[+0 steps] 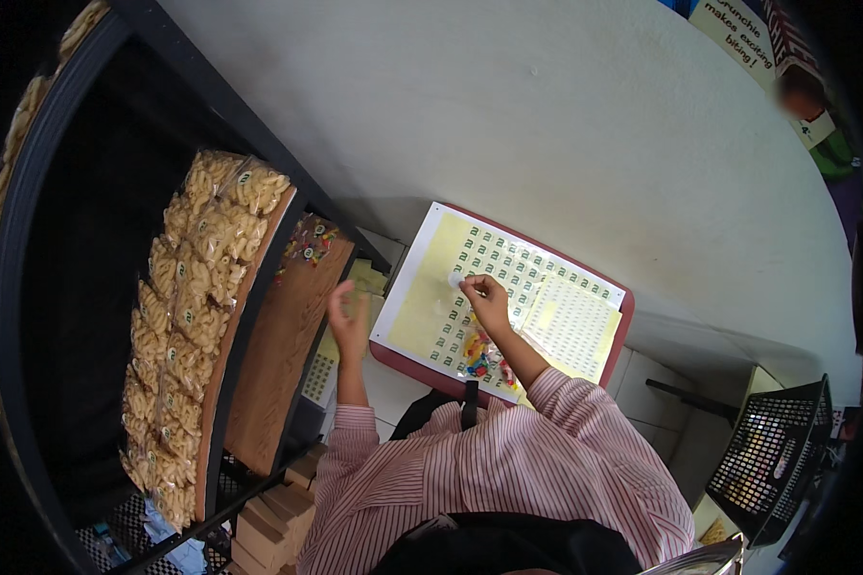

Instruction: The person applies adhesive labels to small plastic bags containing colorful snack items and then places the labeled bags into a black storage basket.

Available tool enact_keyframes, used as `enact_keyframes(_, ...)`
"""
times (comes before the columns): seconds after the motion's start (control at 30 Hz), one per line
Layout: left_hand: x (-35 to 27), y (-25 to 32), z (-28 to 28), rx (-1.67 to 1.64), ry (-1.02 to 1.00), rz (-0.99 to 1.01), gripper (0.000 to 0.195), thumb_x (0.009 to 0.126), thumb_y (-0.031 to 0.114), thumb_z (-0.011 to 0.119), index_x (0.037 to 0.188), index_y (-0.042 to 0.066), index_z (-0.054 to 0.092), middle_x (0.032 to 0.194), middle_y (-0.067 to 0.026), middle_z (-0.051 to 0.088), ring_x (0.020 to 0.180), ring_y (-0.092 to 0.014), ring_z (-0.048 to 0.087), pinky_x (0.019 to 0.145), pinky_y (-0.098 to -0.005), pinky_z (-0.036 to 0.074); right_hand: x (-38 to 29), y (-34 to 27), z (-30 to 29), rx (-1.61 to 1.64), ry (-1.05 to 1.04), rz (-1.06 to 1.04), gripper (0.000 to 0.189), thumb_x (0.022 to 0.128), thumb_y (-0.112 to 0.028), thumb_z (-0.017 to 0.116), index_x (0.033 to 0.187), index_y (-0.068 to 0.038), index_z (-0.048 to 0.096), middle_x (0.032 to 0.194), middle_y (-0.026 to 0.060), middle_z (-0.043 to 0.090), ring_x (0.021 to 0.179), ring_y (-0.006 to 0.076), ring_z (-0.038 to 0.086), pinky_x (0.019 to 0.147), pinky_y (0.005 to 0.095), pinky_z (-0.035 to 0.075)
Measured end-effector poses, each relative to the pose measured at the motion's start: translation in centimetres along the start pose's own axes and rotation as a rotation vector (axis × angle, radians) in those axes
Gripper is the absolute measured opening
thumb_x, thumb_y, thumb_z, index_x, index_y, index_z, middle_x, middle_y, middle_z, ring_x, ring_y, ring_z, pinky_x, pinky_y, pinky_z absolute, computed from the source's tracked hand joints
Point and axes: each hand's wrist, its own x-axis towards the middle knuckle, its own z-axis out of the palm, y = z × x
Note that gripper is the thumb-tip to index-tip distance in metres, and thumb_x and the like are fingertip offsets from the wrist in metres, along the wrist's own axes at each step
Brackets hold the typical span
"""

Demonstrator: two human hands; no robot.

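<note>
My right hand pinches a small round whitish sticker between thumb and fingertips, just over a large sheet of stickers printed with green marks. The sheet's left part is bare yellowish backing. Below that hand, a clear bag of colorful wrapped candies lies on the sheet. A smaller stack of sticker sheets rests to the right. All of these are on a small table with a dark red rim. My left hand, motion-blurred, is held off the table's left side, fingers apart and nothing in it.
On the left, a dark-framed rack carries many clear bags of curly snacks. Its lower wooden shelf holds several candy bags. Cardboard boxes stand below. A black plastic basket is at right; a pale wall rises behind the table.
</note>
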Motion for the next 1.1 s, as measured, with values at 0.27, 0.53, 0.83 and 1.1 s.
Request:
enact_keyframes(0.27,-6.3,9.9,5.7,0.433,-0.165,0.545,0.022,0.057,0.017,0.074,0.077,0.017,0.064,0.079,-0.0002,0.045,0.079,-0.02,0.042,0.073,-0.0333,0.033,-6.0,-5.8,-0.1,0.233,0.051,-0.105,0.005,0.074,0.0,0.059,0.076,0.001,0.055,0.086,0.0086,0.057,0.077,0.013,0.056,0.07,0.0254,0.047)
enact_keyframes(0.53,-8.6,10.0,6.0,0.358,-0.157,0.64,0.02,0.057,0.016,0.073,0.075,0.016,0.064,0.076,0.0013,0.047,0.079,-0.02,0.042,0.072,-0.033,0.033,-9.7,-7.1,-1.4,0.296,0.088,-0.137,0.007,0.074,-0.002,0.06,0.077,0.003,0.054,0.086,0.0092,0.055,0.076,0.0139,0.057,0.072,0.0262,0.048)
enact_keyframes(0.83,-10.4,9.0,8.2,-0.474,-0.407,-0.111,0.007,0.078,0.01,0.059,0.08,0.003,0.058,0.078,-0.0027,0.055,0.075,-0.011,0.051,0.068,-0.024,0.039,-11.9,-7.1,-3.8,0.309,0.238,-0.12,0.019,0.079,-0.012,0.06,0.091,0.002,0.055,0.091,0.0075,0.055,0.087,0.0139,0.055,0.069,0.0253,0.049)
enact_keyframes(1.1,-12.1,8.4,9.9,-0.639,-0.761,-0.381,0.014,0.085,0.012,0.052,0.092,0.0,0.055,0.086,-0.0021,0.056,0.082,-0.007,0.051,0.073,-0.0198,0.04,-12.9,-6.8,-6.9,0.242,0.289,-0.152,0.006,0.078,-0.006,0.06,0.082,-0.001,0.06,0.094,0.005,0.053,0.083,0.0104,0.052,0.075,0.0233,0.043)
